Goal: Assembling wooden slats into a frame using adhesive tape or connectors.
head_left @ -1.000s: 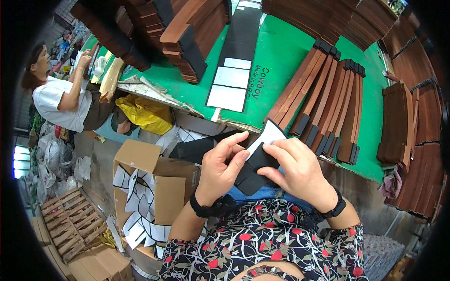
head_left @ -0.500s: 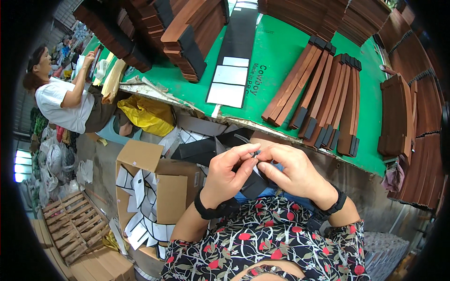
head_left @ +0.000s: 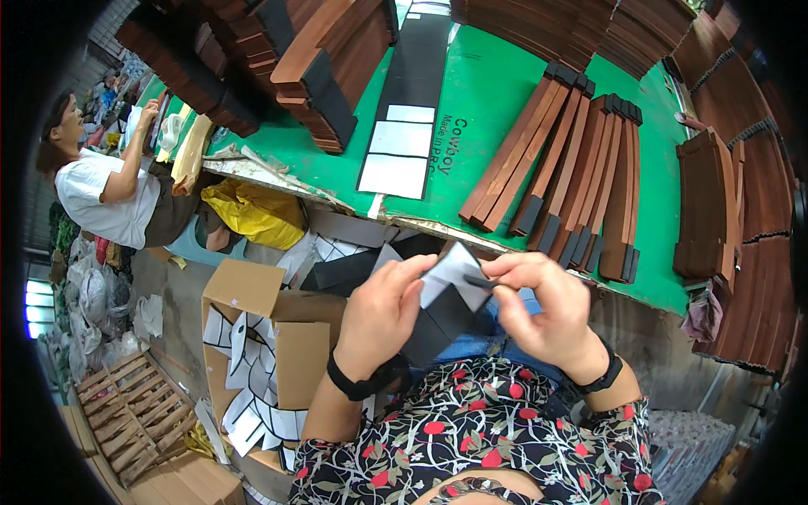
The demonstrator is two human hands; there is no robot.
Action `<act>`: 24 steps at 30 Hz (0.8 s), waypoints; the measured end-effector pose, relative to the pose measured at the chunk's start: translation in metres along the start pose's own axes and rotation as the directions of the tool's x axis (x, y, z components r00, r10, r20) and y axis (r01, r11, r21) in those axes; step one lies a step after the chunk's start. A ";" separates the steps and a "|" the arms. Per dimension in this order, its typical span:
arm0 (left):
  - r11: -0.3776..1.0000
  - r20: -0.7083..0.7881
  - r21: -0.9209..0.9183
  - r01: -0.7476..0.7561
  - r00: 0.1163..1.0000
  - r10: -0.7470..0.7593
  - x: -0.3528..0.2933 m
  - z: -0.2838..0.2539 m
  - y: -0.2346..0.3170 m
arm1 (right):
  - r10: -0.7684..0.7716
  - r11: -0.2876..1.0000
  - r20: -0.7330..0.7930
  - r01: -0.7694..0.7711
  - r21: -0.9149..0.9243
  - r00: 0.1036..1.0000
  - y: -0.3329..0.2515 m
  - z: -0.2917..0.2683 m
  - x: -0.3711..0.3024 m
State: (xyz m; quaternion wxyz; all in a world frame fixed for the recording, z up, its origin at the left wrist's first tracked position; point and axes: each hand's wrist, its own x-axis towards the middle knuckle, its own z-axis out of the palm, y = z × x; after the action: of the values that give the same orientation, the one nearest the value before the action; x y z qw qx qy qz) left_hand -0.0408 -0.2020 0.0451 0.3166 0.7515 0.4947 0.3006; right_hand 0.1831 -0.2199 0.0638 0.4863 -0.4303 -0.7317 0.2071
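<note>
My left hand (head_left: 379,316) is closed on the edge of a black-and-white sheet (head_left: 454,268), its white face turned up at the top and its black part hanging below. Fingers and thumb of my right hand (head_left: 543,307) pinch a thin black strip (head_left: 480,282) that lies across the sheet's white face. Whether this strip is part of the sheet I cannot tell. Both hands are in front of my body, short of the table edge. On the green table (head_left: 488,93) rests a long black sheet with white patches (head_left: 400,156).
Brown slats with black ends (head_left: 572,168) lie fanned on the table, with stacked brown pieces (head_left: 332,71) at the left and more (head_left: 707,202) at the right. An open cardboard box (head_left: 303,366) of white, black-edged sheets stands at lower left. A co-worker (head_left: 109,189) sits far left.
My hands have moved apart, the left going left and the right going right. The sheet's white face now shows between them. The whole view has shifted slightly.
</note>
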 end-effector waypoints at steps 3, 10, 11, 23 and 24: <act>0.999 0.067 -0.045 0.025 0.998 -0.022 0.001 -0.006 -0.009 | 0.147 0.982 -0.063 -0.138 0.129 0.987 0.005 -0.007 -0.003; 0.962 0.159 -0.231 -0.149 0.969 0.188 0.003 0.012 0.005 | -0.256 0.945 0.141 0.278 -0.170 0.956 0.005 0.011 0.006; 0.967 0.155 -0.216 -0.135 0.973 0.170 0.005 0.013 0.004 | -0.217 0.956 0.176 0.245 -0.160 0.960 0.007 0.012 0.004; 0.949 0.207 -0.290 -0.126 0.960 0.190 0.012 0.024 -0.005 | -0.010 0.999 0.272 0.023 -0.046 0.962 0.015 -0.007 0.009; 0.961 0.216 -0.254 -0.104 0.963 0.162 0.013 0.026 -0.007 | 0.005 0.996 0.247 0.016 -0.085 0.969 0.017 -0.010 0.010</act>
State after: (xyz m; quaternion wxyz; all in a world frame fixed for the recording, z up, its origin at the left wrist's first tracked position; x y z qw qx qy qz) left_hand -0.0211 -0.1926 0.0252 0.4406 0.7694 0.3618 0.2881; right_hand 0.1980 -0.2034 0.0619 0.3731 -0.4198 -0.7959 0.2260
